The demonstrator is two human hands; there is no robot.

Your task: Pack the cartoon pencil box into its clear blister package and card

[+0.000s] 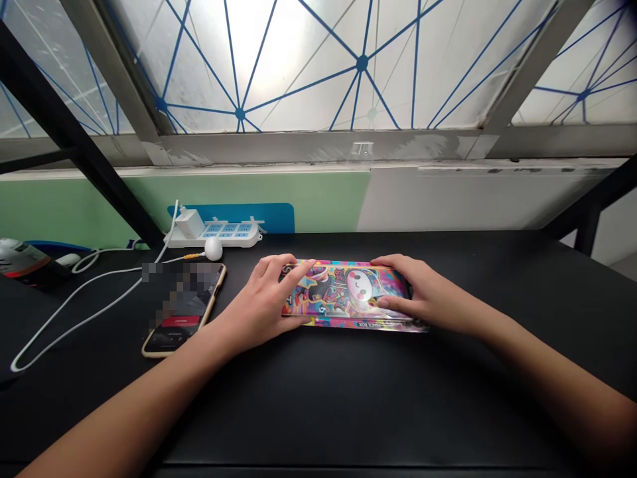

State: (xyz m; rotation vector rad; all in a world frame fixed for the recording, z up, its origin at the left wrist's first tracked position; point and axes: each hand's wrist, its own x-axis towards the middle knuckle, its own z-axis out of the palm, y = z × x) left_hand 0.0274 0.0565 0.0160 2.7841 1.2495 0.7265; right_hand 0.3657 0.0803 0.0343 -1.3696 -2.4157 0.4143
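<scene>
A flat, brightly coloured pencil box (pixel 343 292) with a cartoon face lies on the black table (pixel 348 398) in front of me. My left hand (pixel 261 302) grips its left end, fingers over the far edge and thumb at the near edge. My right hand (pixel 423 292) clasps the right end the same way, thumb on the lid. The box rests flat on the table between both hands.
A smartphone (pixel 184 309) lies left of the box, with a white cable (pixel 74 312) looping across the table. A white power strip (pixel 219 234) with a charger sits at the back wall. A dark object (pixel 22 260) is at the far left.
</scene>
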